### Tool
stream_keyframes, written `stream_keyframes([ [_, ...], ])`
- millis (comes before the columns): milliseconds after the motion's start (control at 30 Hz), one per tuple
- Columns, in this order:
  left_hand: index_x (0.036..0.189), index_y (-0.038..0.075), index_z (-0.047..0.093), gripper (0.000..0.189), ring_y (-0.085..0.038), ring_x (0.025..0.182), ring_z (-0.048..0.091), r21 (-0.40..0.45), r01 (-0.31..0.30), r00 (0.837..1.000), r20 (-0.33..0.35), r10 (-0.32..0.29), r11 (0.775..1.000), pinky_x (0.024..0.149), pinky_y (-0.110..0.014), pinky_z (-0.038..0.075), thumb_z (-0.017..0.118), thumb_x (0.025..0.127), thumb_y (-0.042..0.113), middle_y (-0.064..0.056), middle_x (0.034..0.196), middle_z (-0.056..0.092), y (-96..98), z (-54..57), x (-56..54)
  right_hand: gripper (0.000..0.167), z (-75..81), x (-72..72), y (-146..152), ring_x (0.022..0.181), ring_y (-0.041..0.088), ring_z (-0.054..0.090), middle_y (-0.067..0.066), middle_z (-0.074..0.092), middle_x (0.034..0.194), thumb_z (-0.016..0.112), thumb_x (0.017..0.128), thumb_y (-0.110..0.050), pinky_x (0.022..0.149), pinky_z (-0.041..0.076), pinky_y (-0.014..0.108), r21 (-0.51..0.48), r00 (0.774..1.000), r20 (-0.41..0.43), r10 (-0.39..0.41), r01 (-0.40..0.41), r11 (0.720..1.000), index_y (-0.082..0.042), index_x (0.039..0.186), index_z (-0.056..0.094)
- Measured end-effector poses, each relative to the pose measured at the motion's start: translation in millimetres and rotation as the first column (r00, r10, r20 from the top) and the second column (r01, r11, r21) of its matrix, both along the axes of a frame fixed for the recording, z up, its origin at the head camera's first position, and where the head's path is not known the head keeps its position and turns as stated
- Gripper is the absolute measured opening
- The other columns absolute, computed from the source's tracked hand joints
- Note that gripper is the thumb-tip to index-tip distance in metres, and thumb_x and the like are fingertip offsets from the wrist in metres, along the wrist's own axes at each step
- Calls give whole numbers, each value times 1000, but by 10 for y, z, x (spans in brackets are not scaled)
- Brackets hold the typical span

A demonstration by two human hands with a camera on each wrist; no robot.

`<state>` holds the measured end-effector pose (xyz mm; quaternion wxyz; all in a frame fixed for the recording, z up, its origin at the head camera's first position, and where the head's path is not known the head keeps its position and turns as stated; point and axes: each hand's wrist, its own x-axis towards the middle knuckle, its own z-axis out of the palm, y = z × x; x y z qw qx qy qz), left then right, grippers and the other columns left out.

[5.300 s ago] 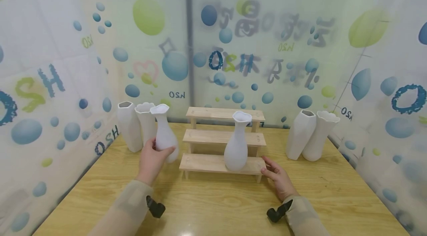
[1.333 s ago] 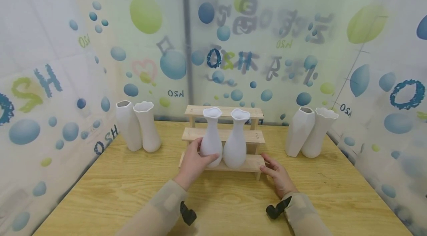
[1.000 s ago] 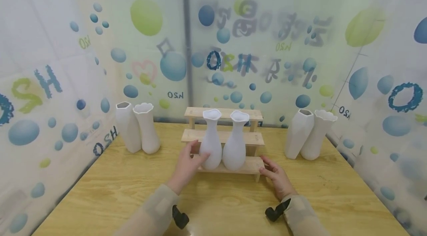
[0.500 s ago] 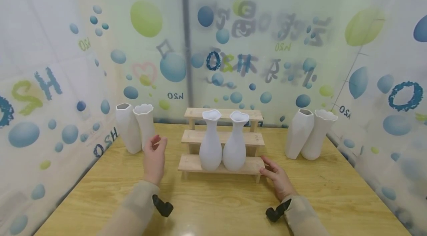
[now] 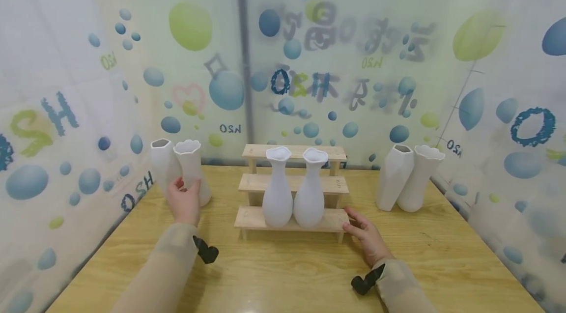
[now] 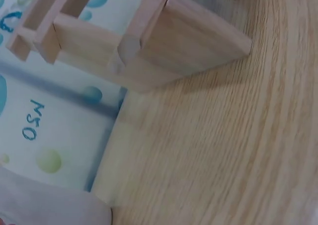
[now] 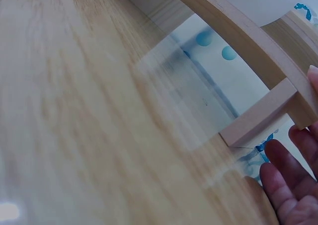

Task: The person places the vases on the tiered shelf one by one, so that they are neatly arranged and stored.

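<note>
My right hand (image 5: 368, 238) pinches the right end of the bottom tier of a three-tier wooden display stand (image 5: 252, 215); in the right wrist view, the thumb is above the shelf (image 7: 248, 38) and fingers are beneath it. Two white round-bellied vases (image 5: 277, 200) stand upright side by side on that tier. At the left, my left hand (image 5: 184, 203) is in front of a scalloped-rim white vase (image 5: 190, 160) and a faceted white vase (image 5: 161, 160), fingers loosely bent, with no grip visible. The left wrist view catches a white vase's base (image 6: 59, 202) low in its corner.
A second faceted vase (image 5: 393, 180) and a second scalloped-rim vase (image 5: 417, 180) stand on the right of the wooden table (image 5: 274, 273). Patterned curtains (image 5: 212, 57) enclose the back and sides.
My left hand set the second round-bellied vase beside the first on the bottom tier, let go, and moved left to the other vases. The right hand stayed at the stand's end.
</note>
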<state>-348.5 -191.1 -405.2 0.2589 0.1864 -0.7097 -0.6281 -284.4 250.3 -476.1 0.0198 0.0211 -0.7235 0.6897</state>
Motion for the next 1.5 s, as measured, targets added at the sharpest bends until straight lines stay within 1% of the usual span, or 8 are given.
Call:
stream_keyframes([
  [167, 146, 4, 33, 69, -30, 127, 37, 4, 6, 999, 35, -6, 1000, 106, -45, 32, 62, 92, 35, -14, 146, 36, -55, -43, -52, 58, 1, -3, 1, 125, 26, 40, 15, 36, 150, 61, 93, -11, 99, 34, 34, 8, 1000, -3, -2, 2, 1000, 0, 146, 38],
  [300, 145, 2, 35, 68, -31, 127, 37, 0, -5, 999, 39, 5, 1000, 106, -46, 32, 63, 92, 32, -16, 145, 37, -67, -89, -87, 58, 4, -4, 2, 127, 28, 38, 15, 35, 151, 61, 94, -11, 100, 33, 35, 7, 1000, -2, 0, 0, 1000, 0, 146, 38],
  [400, 143, -1, 37, 66, -32, 126, 38, -24, -21, 999, 37, 22, 999, 106, -46, 32, 65, 91, 28, -18, 143, 40, -73, -118, -124, 58, 1, -8, 1, 127, 28, 38, 15, 35, 151, 61, 93, -12, 100, 33, 35, 3, 1000, 2, 1, -1, 1000, 0, 146, 38],
  [667, 135, -8, 41, 60, -38, 124, 42, -99, -28, 999, 26, 30, 995, 105, -49, 34, 66, 88, 19, -27, 134, 45, -92, -205, -212, 58, -26, -26, -8, 117, 17, 46, 16, 38, 149, 61, 93, -11, 96, 37, 30, -6, 1000, -3, -2, 2, 1000, 0, 145, 38],
  [833, 139, -6, 39, 62, -40, 131, 38, -105, -5, 998, 60, 11, 995, 107, -51, 31, 65, 89, 18, -26, 143, 40, -110, -246, -226, 58, -24, -22, -15, 117, 17, 46, 16, 39, 148, 62, 92, -11, 95, 38, 30, -1, 1000, -4, -6, 6, 1000, 1, 145, 39],
  [1067, 139, -7, 39, 61, -41, 132, 37, -153, 5, 998, 67, 5, 988, 108, -50, 30, 64, 89, 15, -26, 143, 40, -141, -250, -276, 58, -8, -31, -31, 120, 21, 45, 16, 38, 149, 62, 92, -10, 98, 36, 34, -14, 1000, -4, -3, 3, 1000, 1, 145, 39],
  [1300, 140, -5, 39, 61, -41, 131, 39, -165, 25, 997, 79, -12, 986, 108, -52, 30, 66, 89, 15, -25, 143, 42, -120, -235, -309, 58, -14, -20, -21, 120, 22, 44, 17, 39, 148, 62, 92, -9, 98, 34, 35, -28, 1000, -8, 0, 0, 1000, 1, 145, 39],
  [1500, 136, -7, 43, 60, -44, 125, 44, -264, 19, 996, 84, 3, 964, 104, -55, 33, 69, 87, 15, -28, 136, 48, -141, -263, -353, 57, -33, -19, -10, 116, 19, 47, 19, 42, 145, 62, 92, -9, 98, 36, 34, -31, 1000, -10, -9, 9, 999, 0, 144, 40],
])
